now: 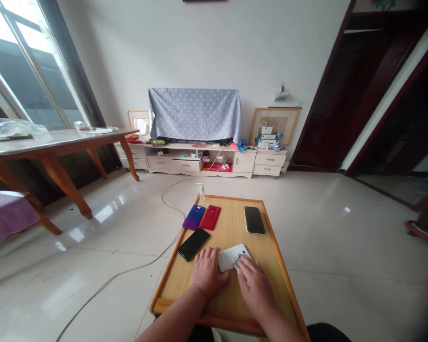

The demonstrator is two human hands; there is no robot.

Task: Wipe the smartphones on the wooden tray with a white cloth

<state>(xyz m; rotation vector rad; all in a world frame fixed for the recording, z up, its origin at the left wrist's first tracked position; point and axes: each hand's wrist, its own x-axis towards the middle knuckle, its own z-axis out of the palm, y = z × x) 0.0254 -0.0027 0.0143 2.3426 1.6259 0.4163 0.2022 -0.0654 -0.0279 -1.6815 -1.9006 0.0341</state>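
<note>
A white smartphone (231, 256) lies back side up on the small wooden table (231, 218). My left hand (207, 270) grips its left end, with the thumb along the near edge. Under the fingers of my right hand (252, 280) a crumpled grey cloth (239, 260) is pressed onto the phone's right part; much of the cloth is hidden. Just beyond my left hand rests a black phone (193, 244), screen up. Farther off lie a blue-purple phone (194, 217) and a red phone (210, 217), backs up. Another dark-screened phone (254, 220) sits at the right.
A small pump bottle (201, 192) stands at the table's far left corner. A cable (128, 272) runs over the tiled floor on the left. Beyond are a dining table (57, 142), a low white cabinet (217, 161) and a cloth-covered screen (196, 114).
</note>
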